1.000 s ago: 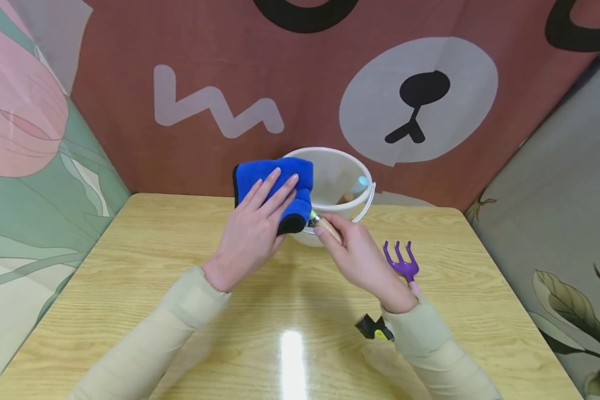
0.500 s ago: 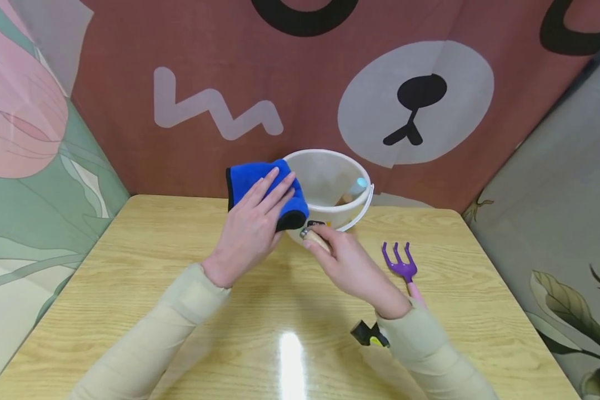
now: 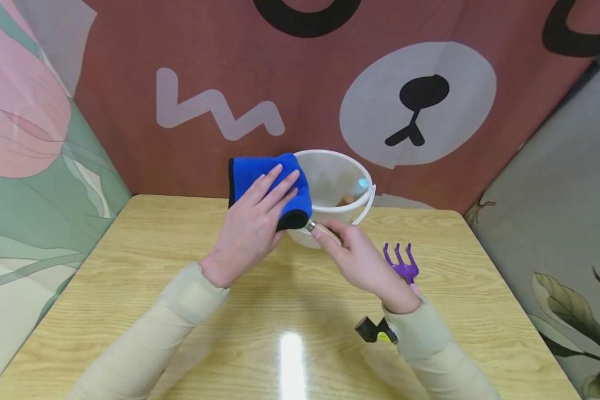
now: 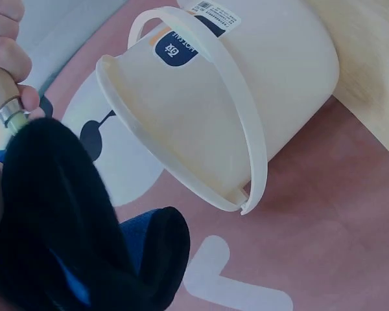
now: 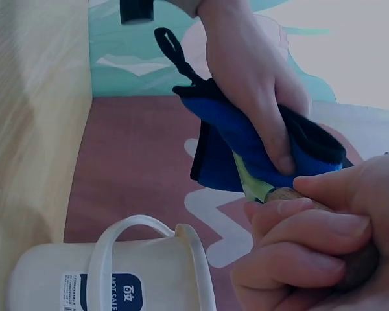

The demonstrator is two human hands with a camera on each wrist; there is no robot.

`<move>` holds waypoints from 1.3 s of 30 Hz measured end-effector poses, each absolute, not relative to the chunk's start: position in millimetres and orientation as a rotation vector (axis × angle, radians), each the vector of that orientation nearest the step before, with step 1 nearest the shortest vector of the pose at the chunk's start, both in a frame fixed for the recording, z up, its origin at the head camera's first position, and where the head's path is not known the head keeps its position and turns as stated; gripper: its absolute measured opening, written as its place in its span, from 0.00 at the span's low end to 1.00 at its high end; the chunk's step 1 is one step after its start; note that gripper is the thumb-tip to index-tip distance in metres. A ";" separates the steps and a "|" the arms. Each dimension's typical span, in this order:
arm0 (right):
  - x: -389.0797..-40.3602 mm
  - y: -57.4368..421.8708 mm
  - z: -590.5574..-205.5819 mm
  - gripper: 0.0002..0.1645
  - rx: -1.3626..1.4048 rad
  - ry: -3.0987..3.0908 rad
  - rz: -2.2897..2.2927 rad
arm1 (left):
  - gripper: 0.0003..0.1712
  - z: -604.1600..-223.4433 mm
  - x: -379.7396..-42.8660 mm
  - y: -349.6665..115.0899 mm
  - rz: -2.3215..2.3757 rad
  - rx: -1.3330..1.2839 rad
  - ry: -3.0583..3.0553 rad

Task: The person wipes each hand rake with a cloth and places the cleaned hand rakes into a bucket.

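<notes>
A folded blue cloth [image 3: 252,172] with black edging is wrapped over the light green blade of a garden trowel [image 5: 249,181]. My left hand [image 3: 250,236] holds the cloth, its fingers laid flat along the top and its thumb on the other side. My right hand [image 3: 357,258] grips the trowel's wooden handle [image 3: 327,233], fingers curled round it. Most of the blade is hidden under the cloth; the metal collar shows just outside its edge. Both hands are in front of a white bucket [image 3: 330,210], the cloth overlapping its left rim.
Inside the bucket lies an item with a light blue end [image 3: 362,185] and a brown part. A purple hand rake [image 3: 404,269] lies on the wooden table [image 3: 260,350] at right, partly under the right forearm. Close by is a black object with a yellow patch [image 3: 375,330].
My right hand draws the trowel back toward me, then pushes it forward and right again. The cloth in my left hand shifts slightly left and back, staying round the blade.
</notes>
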State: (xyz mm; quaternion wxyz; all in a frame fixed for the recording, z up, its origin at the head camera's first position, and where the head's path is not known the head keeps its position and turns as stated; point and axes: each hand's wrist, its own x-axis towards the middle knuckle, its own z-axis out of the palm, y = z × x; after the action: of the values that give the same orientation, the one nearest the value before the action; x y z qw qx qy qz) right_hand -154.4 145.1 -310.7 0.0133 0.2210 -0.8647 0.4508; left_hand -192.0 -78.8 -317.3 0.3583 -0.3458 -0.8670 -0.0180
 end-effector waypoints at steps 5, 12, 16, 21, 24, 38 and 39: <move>-156.5 149.3 -308.1 0.29 0.643 -2.686 1.456 | 0.36 -316.0 -189.7 -80.7 -0.071 -0.907 -2.246; -158.2 152.6 -305.4 0.28 0.552 -2.696 1.454 | 0.35 -316.6 -188.3 -81.2 -0.123 -0.920 -2.241; -158.4 154.4 -305.1 0.26 0.517 -2.673 1.474 | 0.35 -315.5 -184.8 -82.2 -0.183 -0.923 -2.241; -158.7 155.3 -306.0 0.25 0.500 -2.653 1.503 | 0.35 -314.0 -181.0 -83.2 -0.222 -0.925 -2.253; -159.4 155.2 -307.4 0.24 0.504 -2.643 1.528 | 0.34 -313.4 -181.0 -84.5 -0.302 -0.923 -2.252; -168.7 157.7 -317.4 0.25 0.453 -2.605 1.673 | 0.19 -308.3 -193.6 -102.4 -1.104 -0.560 -2.039; -168.9 158.1 -317.1 0.25 0.449 -2.606 1.674 | 0.20 -308.2 -194.4 -103.4 -1.153 -0.530 -2.051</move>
State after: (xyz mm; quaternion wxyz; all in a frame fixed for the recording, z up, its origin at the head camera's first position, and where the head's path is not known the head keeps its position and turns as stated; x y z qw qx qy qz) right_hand -168.9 158.1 -317.1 0.0061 0.1434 -0.8327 0.5348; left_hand -194.4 -103.4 -308.2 0.3568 -0.2052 -0.7945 -0.4465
